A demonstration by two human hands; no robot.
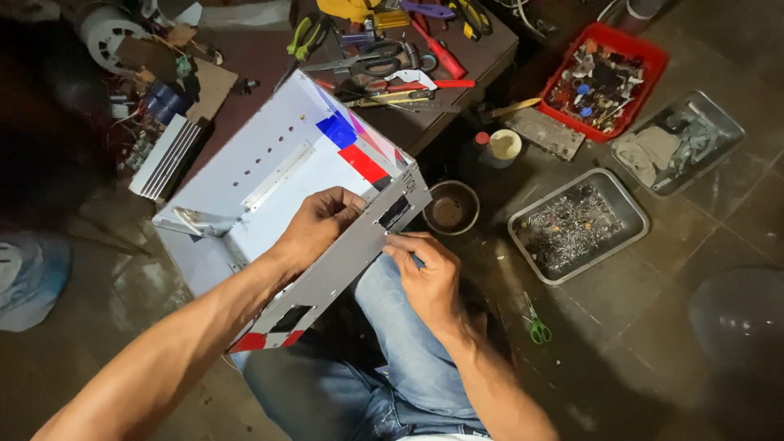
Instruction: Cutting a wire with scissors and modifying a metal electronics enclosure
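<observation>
Metal case (278,175), open side up, rests tilted on the person's knees so its front panel faces both hands. Left hand (320,224) curls over the case's front edge, fingers pressed together to steady it; right hand (429,273) pinches something small, too hidden to name, against the case's outer face. Tray of screws (577,223) lies on the floor right of the case, within reach.

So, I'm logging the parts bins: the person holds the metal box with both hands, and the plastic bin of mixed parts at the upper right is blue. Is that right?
Not quite. The head view shows the plastic bin is red, not blue. The rest holds: the left hand and right hand both grip the metal box.
</observation>
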